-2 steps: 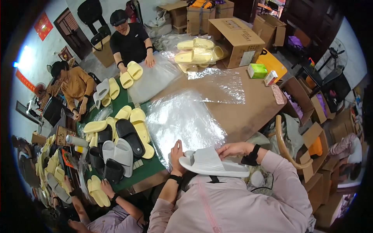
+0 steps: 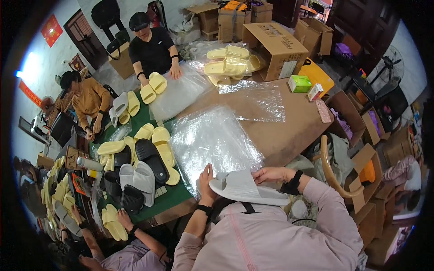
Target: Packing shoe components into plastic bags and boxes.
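One pale grey slipper (image 2: 244,188) — at the six o'clock edge of the desk (image 2: 285,135). Right hand (image 2: 272,175), two o'clock of slipper: grip clamped on it. Left hand (image 2: 207,186), nine o'clock: alongside; clamped or not, I cannot tell. Clear plastic bags (image 2: 214,140) — eleven o'clock.

The person wears a pale pink jacket (image 2: 289,230) with long sleeves (image 2: 332,207), a deeper pink lengthwise stripe (image 2: 240,235), a black strap (image 2: 247,207) near the collar, a narrow black left wristband (image 2: 204,208) and a bulkier black right wristband (image 2: 293,184).
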`<state>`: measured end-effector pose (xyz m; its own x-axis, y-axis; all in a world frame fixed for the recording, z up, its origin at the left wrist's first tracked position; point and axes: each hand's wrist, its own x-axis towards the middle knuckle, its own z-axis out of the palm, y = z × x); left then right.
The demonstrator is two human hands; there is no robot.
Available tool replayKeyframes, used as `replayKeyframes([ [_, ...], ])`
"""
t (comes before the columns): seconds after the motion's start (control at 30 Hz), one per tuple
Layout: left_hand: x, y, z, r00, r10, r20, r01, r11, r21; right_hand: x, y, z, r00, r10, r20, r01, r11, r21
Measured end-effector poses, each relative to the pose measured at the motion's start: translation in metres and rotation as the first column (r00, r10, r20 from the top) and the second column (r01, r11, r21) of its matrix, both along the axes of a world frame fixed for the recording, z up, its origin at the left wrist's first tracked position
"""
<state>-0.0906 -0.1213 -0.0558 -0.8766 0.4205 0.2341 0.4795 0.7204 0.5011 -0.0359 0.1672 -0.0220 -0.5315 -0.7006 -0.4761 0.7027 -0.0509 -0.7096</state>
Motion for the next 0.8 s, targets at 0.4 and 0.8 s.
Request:
replayKeyframes([
  [0.4,0.017,0.028,0.035,0.998,-0.028,-0.055,0.034,0.993,0.117,-0.009,-0.012,-0.029,0.786,-0.134,-0.603,0.422,0.829,0.366],
  [0.8,0.025,0.032,0.068,0.975,-0.221,0.019,0.218,0.971,0.100,-0.016,-0.056,-0.041,0.530,-0.398,-0.749,0.771,0.595,0.229],
])
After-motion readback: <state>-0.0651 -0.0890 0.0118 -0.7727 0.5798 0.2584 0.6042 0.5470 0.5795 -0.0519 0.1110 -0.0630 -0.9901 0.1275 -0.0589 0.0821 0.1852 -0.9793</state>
